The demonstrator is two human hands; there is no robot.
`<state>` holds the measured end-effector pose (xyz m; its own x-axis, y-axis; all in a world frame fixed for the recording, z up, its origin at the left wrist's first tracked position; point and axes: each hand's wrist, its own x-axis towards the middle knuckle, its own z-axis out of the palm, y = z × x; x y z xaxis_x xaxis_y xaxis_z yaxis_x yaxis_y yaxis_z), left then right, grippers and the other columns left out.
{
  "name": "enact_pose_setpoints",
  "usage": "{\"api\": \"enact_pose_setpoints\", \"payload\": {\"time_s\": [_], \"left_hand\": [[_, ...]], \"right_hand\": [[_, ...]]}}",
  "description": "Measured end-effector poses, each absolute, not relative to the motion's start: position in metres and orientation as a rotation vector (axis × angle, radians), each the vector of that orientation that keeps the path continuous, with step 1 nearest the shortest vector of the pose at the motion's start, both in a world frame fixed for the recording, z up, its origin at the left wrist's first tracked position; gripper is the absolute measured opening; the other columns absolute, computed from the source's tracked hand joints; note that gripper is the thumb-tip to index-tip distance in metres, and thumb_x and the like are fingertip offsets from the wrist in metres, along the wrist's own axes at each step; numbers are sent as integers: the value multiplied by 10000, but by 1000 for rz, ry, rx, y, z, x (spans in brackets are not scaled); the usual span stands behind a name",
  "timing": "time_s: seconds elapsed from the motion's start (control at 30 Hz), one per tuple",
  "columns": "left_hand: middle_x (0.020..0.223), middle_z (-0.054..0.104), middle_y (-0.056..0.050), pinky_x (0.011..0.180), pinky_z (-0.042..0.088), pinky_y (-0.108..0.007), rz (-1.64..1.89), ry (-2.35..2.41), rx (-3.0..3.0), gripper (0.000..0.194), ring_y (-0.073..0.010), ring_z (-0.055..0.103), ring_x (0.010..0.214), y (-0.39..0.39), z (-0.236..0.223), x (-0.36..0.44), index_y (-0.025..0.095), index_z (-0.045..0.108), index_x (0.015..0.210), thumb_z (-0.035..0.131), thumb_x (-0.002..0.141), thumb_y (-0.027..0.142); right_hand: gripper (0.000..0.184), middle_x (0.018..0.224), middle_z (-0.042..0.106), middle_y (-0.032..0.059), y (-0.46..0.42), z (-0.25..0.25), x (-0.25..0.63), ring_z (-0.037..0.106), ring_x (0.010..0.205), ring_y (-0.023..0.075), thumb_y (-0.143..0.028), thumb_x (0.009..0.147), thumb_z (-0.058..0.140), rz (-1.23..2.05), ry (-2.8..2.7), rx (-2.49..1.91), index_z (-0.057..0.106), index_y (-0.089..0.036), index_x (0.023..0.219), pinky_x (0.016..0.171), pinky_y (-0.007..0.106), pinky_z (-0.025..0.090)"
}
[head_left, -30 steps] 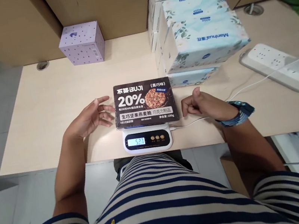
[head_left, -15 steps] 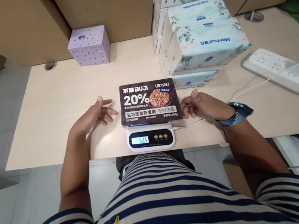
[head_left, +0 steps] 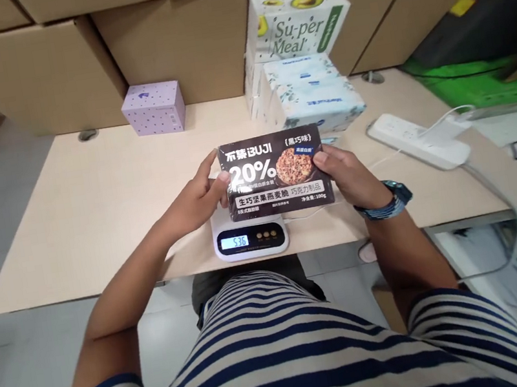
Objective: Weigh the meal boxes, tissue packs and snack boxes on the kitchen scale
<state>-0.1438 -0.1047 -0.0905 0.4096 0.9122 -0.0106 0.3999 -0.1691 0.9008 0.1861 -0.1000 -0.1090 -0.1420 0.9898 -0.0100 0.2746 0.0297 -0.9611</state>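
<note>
A dark brown snack box (head_left: 275,174), printed with "BUJI", "20%" and a round oat cookie, is held between my two hands above a white digital kitchen scale (head_left: 254,253). My left hand (head_left: 206,192) grips the box's left edge, its thumb on the front. At the right edge, my right hand (head_left: 340,170) pinches the box with the thumb in front and the fingers behind it. The scale's lit display (head_left: 235,242) reads about 536. Most of the weighing plate is hidden behind the box.
Tissue packs (head_left: 316,96) and a white "Su-per Meal" box (head_left: 303,23) stand at the back. A purple spotted box (head_left: 157,108) is at the back left. To the right lies a power strip (head_left: 419,138) with cables. Cardboard boxes (head_left: 186,48) line the table's rear.
Both hands have closed on the snack box and lifted it off the scale, slightly right. The display went from about 535 to 536. My view has tilted up, showing more cardboard boxes.
</note>
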Motion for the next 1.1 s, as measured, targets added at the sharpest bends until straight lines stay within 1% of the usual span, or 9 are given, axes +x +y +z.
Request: {"api": "enact_pose_setpoints", "payload": {"time_s": [0.1,0.23,0.4,0.5,0.63,0.73,0.83,0.97,1.1], "left_hand": [[888,747,-38,817,503,-361,536,1305,1962,944,-220,642,797,-88,-92,-147,207,154,1795,447,1063,726],[903,752,-73,827,510,-392,235,1663,2112,915,-303,678,871,-71,-109,-162,181,255,1781,393,1047,710],[1042,797,-111,851,528,-408,214,1726,2070,963,-357,728,962,-68,-129,-172,256,474,1695,411,960,874],[994,788,-99,805,499,-388,231,1731,2026,969,-350,724,940,-68,-132,-172,285,548,1648,407,935,927],[940,780,-79,713,430,-327,251,1708,2027,939,-295,709,862,-66,-133,-174,298,572,1625,429,938,923],[927,774,-78,702,420,-322,264,1716,2025,915,-278,689,836,-67,-132,-174,295,583,1618,442,946,899],[963,776,-69,748,452,-344,197,1759,1996,846,-280,695,883,-69,-128,-171,315,546,1650,470,974,818],[1019,780,-58,813,464,-374,122,1802,1947,809,-299,715,975,-72,-124,-167,353,499,1680,479,986,769],[1013,788,-59,799,442,-383,102,1804,1935,798,-312,711,962,-73,-123,-166,333,542,1637,475,978,776]], "right_hand": [[783,1173,819,80,-98,-122,215,763,1095,308,-942,783,710,1147,-1419,-1433,769,-233,1111,1007,454,652],[736,1041,838,82,-84,-144,252,791,1058,300,-915,791,702,1168,-1212,-1553,758,-209,989,1017,435,652],[726,1268,827,89,-76,-154,272,774,1223,290,-858,798,780,1253,-1229,-1610,806,-207,1119,1193,428,588],[778,1335,807,93,-79,-154,269,770,1246,282,-888,831,720,1222,-1255,-1634,807,-206,1194,1198,425,591],[862,1380,785,118,-86,-154,266,748,1282,287,-927,943,476,1016,-1456,-1786,800,-194,1260,1201,438,573],[859,1397,770,145,-87,-153,273,709,1320,323,-905,937,507,840,-1501,-1916,783,-195,1335,1226,487,527],[868,1310,787,180,-85,-150,291,748,1168,341,-864,931,566,661,-1462,-2080,729,-184,1445,1167,537,536],[827,1134,808,176,-85,-147,313,748,750,242,-807,1012,448,608,-1433,-2189,710,-154,1445,936,469,615],[842,1146,810,153,-93,-146,318,741,728,219,-784,986,528,600,-1463,-2221,630,-181,1565,937,452,619]]}}
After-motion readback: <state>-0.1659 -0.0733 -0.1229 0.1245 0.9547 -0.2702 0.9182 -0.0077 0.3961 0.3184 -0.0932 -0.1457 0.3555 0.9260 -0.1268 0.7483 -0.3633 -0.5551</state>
